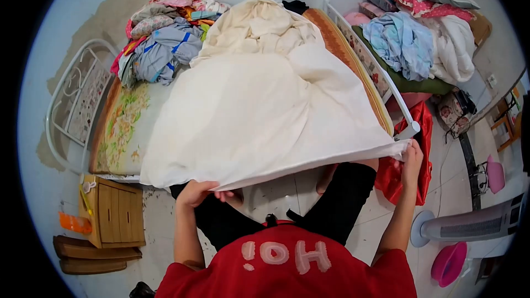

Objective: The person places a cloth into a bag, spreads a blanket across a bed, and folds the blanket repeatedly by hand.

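Observation:
A large cream-white cloth cover (248, 105) lies spread over the bed, its far part bunched into a rumpled heap. Its near edge runs taut between my two hands. My left hand (200, 192) pinches that edge near the bed's front side, thumb on top. At the cloth's right corner, my right hand (411, 157) is closed on the fabric, close to the white bed-frame post (409, 131). The patterned mattress (124, 124) shows on the left beside the cover. Whether the cover has anything inside cannot be made out.
Piled clothes (165, 49) sit at the bed's far left. Folded bedding and pillows (411, 38) are stacked beyond the right rail. A wooden cabinet (118, 212) stands at left. On the right floor are a red bag (389, 185), a tower fan (469, 222) and a pink basin (449, 264).

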Action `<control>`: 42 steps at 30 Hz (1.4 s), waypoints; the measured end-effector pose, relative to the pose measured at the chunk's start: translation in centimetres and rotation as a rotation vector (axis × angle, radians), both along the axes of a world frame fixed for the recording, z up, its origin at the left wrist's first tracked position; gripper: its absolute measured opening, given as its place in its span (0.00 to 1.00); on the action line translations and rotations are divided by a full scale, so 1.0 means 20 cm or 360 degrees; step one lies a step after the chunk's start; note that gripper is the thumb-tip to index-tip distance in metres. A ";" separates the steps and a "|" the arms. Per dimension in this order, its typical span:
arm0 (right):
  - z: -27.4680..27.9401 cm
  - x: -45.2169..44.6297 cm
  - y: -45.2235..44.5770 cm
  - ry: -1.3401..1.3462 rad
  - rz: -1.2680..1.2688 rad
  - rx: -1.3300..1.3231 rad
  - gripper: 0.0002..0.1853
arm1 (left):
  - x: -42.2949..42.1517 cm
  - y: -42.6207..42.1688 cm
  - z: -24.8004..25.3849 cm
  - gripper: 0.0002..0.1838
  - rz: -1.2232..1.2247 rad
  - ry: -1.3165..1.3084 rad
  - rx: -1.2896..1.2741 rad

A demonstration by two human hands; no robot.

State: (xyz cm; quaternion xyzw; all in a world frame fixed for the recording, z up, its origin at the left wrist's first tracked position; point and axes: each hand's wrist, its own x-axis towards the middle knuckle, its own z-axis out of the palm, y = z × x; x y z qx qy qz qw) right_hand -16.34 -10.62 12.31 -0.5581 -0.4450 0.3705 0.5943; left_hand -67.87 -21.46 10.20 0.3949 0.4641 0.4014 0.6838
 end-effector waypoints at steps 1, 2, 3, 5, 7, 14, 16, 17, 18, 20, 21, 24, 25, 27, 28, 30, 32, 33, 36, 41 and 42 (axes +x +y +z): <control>0.01 0.03 -0.01 0.0017 0.0072 0.0032 0.11 | -0.03 -0.02 0.03 0.12 0.0007 -0.0040 0.0060; 0.03 0.06 -0.01 0.0033 0.0145 0.0064 0.11 | -0.05 -0.04 0.08 0.13 0.0013 -0.0079 0.0120; 0.05 0.06 -0.01 0.0102 0.0181 0.0059 0.11 | -0.07 -0.05 0.13 0.13 0.0017 -0.0081 0.0118; 0.12 0.03 0.03 0.0189 0.0236 0.0063 0.11 | -0.10 -0.03 0.21 0.13 -0.0014 -0.0268 0.0327; 0.13 0.04 0.15 0.0350 0.0398 0.0002 0.11 | -0.17 0.10 0.23 0.14 -0.0026 -0.0203 0.0352; -0.19 -0.09 1.28 0.0097 0.0465 0.0196 0.09 | -0.22 1.15 0.23 0.29 0.0435 0.0418 0.0091; -0.28 -0.17 1.41 -0.0315 0.0300 0.0479 0.15 | -0.03 1.33 0.17 0.33 0.0746 0.0668 0.0540; -0.36 -0.19 1.45 -0.0606 0.0115 0.0592 0.19 | 0.02 1.42 0.05 0.36 0.0694 0.0863 0.0634; -0.45 -0.19 1.49 -0.0901 -0.0073 0.0700 0.22 | 0.07 1.51 -0.08 0.39 0.0640 0.1054 0.0730; -0.69 -0.16 1.43 -0.1161 -0.0081 0.0312 0.27 | 0.26 1.46 -0.31 0.44 0.0231 0.1430 0.1042; -0.74 -0.15 1.32 -0.1151 -0.0029 0.0173 0.29 | 0.41 1.35 -0.37 0.44 0.0129 0.1776 0.0962; -0.86 -0.12 1.15 -0.1146 -0.0007 -0.0239 0.31 | 0.71 0.99 -0.46 0.45 0.0038 0.2306 0.1017; -0.89 -0.10 1.13 -0.1145 -0.0026 -0.0502 0.31 | 0.73 0.93 -0.52 0.45 0.0022 0.2304 0.1010; -0.81 -0.08 1.09 -0.1283 -0.0075 -0.0449 0.31 | 0.75 0.85 -0.67 0.39 0.0269 0.2308 0.1049; -0.77 -0.06 1.08 -0.1426 -0.0124 -0.0367 0.31 | 0.73 0.86 -0.72 0.39 0.0260 0.2304 0.1041; -0.80 -0.03 1.06 -0.1627 0.0041 -0.0456 0.27 | 0.66 0.89 -0.81 0.31 0.0501 0.2276 0.1222; -0.83 -0.04 1.06 -0.1823 0.0222 -0.0524 0.24 | 0.64 0.94 -0.80 0.20 0.0632 0.2275 0.1319; -0.84 -0.04 1.08 -0.1675 0.0106 -0.0361 0.20 | 0.61 0.96 -0.81 0.17 0.0584 0.2283 0.1282; -0.79 0.01 1.14 -0.1113 -0.0154 0.0046 0.17 | 0.61 0.98 -0.66 0.09 0.0687 0.2212 0.1460; -0.70 0.18 1.15 -0.0745 -0.0406 0.0278 0.17 | 0.66 0.80 -0.36 0.06 0.0746 0.1709 0.1535; -0.71 0.19 1.12 -0.0741 -0.0404 0.0282 0.17 | 0.67 0.74 -0.30 0.05 0.0634 0.1751 0.1544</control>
